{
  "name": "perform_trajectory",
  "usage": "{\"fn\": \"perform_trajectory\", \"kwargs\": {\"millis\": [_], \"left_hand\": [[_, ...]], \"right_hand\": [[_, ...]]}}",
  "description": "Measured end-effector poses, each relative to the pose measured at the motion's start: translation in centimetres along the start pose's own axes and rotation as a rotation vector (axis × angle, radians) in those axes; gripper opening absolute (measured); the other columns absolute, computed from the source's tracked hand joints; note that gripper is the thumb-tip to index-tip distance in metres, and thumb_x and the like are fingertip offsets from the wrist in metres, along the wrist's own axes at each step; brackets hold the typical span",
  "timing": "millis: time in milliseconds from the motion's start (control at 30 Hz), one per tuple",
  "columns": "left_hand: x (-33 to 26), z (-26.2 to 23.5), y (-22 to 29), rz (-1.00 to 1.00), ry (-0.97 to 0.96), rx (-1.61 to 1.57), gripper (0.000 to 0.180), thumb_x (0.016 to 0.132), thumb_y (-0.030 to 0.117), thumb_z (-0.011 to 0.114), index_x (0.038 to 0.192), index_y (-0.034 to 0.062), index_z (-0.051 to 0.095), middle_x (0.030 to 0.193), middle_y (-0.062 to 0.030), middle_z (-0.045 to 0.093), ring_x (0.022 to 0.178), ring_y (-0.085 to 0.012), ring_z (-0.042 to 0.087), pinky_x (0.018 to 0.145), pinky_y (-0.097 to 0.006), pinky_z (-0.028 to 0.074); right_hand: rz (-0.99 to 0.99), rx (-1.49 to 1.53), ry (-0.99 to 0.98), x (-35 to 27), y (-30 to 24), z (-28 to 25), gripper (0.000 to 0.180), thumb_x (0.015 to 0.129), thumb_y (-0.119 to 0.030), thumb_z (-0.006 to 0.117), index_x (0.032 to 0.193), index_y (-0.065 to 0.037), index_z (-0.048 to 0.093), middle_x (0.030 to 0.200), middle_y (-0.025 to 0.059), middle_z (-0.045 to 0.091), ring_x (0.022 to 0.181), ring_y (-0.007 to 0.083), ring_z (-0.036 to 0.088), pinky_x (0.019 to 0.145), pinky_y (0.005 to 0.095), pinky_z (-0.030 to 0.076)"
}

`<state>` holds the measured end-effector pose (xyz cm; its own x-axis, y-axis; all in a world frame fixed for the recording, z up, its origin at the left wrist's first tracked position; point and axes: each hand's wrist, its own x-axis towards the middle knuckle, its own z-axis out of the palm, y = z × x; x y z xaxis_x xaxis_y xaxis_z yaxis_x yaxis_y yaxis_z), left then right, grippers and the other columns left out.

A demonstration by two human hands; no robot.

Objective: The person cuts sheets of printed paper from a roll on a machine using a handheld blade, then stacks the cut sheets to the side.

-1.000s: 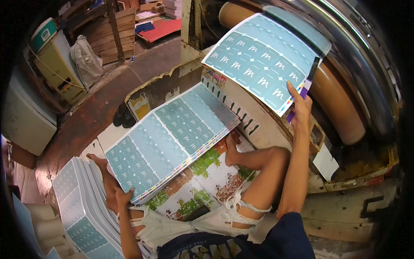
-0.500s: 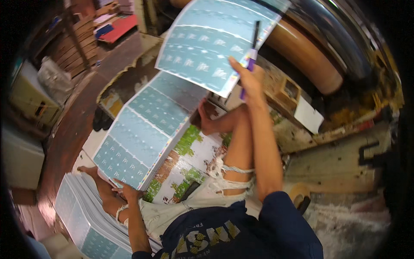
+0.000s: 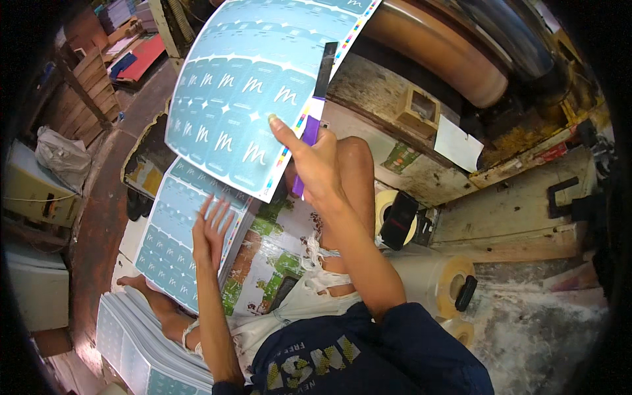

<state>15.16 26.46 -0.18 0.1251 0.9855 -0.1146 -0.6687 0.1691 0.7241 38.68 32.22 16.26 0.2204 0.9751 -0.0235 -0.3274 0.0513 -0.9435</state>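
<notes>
A teal printed sheet (image 3: 224, 85) with white script marks hangs in the air, its right edge pinched under the thumb of my right hand (image 3: 311, 155). That same hand also grips a purple-handled cutter knife (image 3: 309, 135), its long dark blade pointing up along the sheet's edge. Beneath lies a stack of matching printed sheets (image 3: 174, 230), partly covered by the lifted one. My left hand (image 3: 212, 230) hovers over the stack with fingers spread and slightly blurred, holding nothing. Whether it touches the top sheet I cannot tell.
Another thick pile of printed sheets (image 3: 155, 349) sits at lower left, beside my leg. Large brown rollers (image 3: 447, 59) of a machine stand at upper right, above a small wooden box (image 3: 418, 108) and a white paper (image 3: 459, 143). Clear film rolls (image 3: 428, 280) lie at right.
My right hand has moved left and nearer with the sheet and knife. My left hand has lifted from the stack's near edge and moved forward over it, fingers spread.
</notes>
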Motion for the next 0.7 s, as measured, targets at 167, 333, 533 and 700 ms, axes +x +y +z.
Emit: {"fn": "perform_trajectory", "kwargs": {"millis": [167, 333, 533, 700], "left_hand": [[7.0, 9.3, 5.7, 0.263, 0.115, -0.415, 0.066, 0.096, 0.040, 0.054, 0.141, -0.0044, 0.033, 0.138, -0.0206, 0.045, 0.125, -0.0309, 0.048, 0.106, -0.044, 0.039], [5.4, 5.2, 5.8, 0.183, 0.300, -0.031, 0.049, 0.090, 0.004, 0.063, 0.133, -0.0051, 0.043, 0.124, -0.0168, 0.056, 0.106, -0.0247, 0.061, 0.090, -0.039, 0.054], [1.9, 6.3, 3.8, 0.258, 0.420, 0.199, 0.049, 0.090, 0.005, 0.064, 0.133, -0.0051, 0.044, 0.125, -0.0147, 0.055, 0.107, -0.0204, 0.058, 0.091, -0.034, 0.051], [-0.7, 6.3, 4.3, 0.252, 0.469, 0.282, 0.051, 0.090, 0.009, 0.066, 0.133, -0.0059, 0.044, 0.125, -0.0144, 0.055, 0.107, -0.0192, 0.058, 0.091, -0.033, 0.050]], "right_hand": [[0.205, -0.196, -0.278, -2.6, -2.9, -3.3, 0.032, 0.089, -0.028, 0.068, 0.095, 0.003, 0.068, 0.079, 0.0070, 0.068, 0.058, 0.0084, 0.058, 0.049, 0.0204, 0.043], [0.060, -0.629, 0.557, -5.1, -1.7, -21.9, 0.045, 0.085, -0.046, 0.070, 0.085, -0.002, 0.073, 0.069, 0.0006, 0.063, 0.056, 0.0063, 0.051, 0.048, 0.0230, 0.036], [0.013, -0.987, 0.689, -7.0, 5.5, -40.8, 0.041, 0.080, -0.035, 0.078, 0.095, 0.003, 0.074, 0.079, 0.0062, 0.069, 0.070, 0.0123, 0.061, 0.067, 0.0302, 0.049], [0.231, -0.843, 0.670, -6.3, 5.3, -42.3, 0.032, 0.078, -0.029, 0.080, 0.092, -0.001, 0.076, 0.081, 0.0103, 0.072, 0.076, 0.0167, 0.067, 0.074, 0.0324, 0.052]]}}
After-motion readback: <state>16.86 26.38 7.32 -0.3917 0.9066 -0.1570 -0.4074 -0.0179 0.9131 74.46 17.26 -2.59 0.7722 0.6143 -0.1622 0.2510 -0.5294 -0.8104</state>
